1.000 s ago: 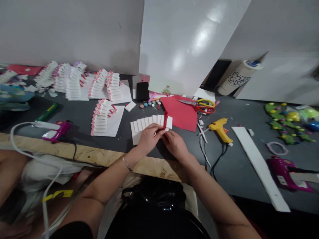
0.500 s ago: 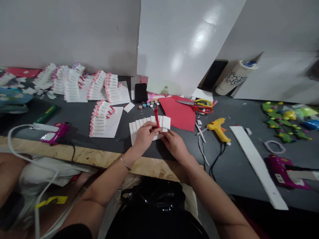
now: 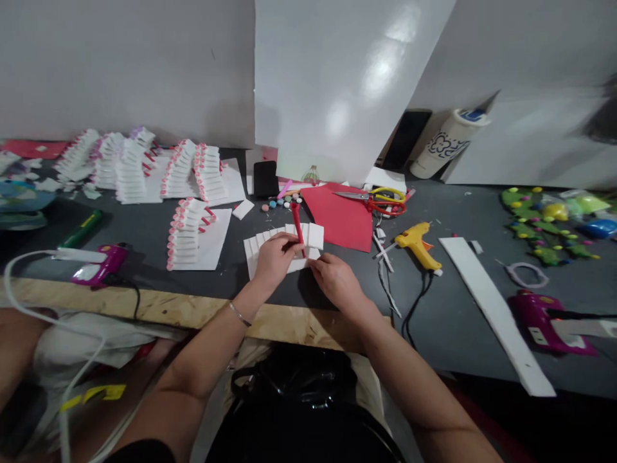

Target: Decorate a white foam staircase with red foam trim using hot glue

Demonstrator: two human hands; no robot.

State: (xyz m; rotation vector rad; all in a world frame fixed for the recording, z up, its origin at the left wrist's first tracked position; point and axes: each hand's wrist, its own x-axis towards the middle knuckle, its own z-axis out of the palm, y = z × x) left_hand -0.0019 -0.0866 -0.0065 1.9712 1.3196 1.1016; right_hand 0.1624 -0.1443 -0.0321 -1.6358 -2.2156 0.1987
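Observation:
A narrow red strip (image 3: 297, 222), perhaps rolled paper, slants upward between my hands. My left hand (image 3: 276, 258) is closed, with thumb and fingers pinching the strip near its lower part. Close beside the strip's lower end, my right hand (image 3: 336, 278) is closed too, its fingertips pressed together; what they hold is too small to make out. Under both hands lies a white foam-like piece with a row of narrow slats (image 3: 261, 239), partly hidden by my left hand. A sheet of red paper (image 3: 344, 222) rests just behind my right hand.
Scissors (image 3: 373, 199) lie on the red paper. A yellow glue gun (image 3: 418, 245) with its cord is to the right, then a long white strip (image 3: 491, 308). Slatted white pieces with pink ends (image 3: 186, 235) stand left. A cup (image 3: 446, 145) leans at the back.
The camera view has shifted slightly. The red strip leans a little more to the left at its top. Both hands stay in nearly the same place over the white piece.

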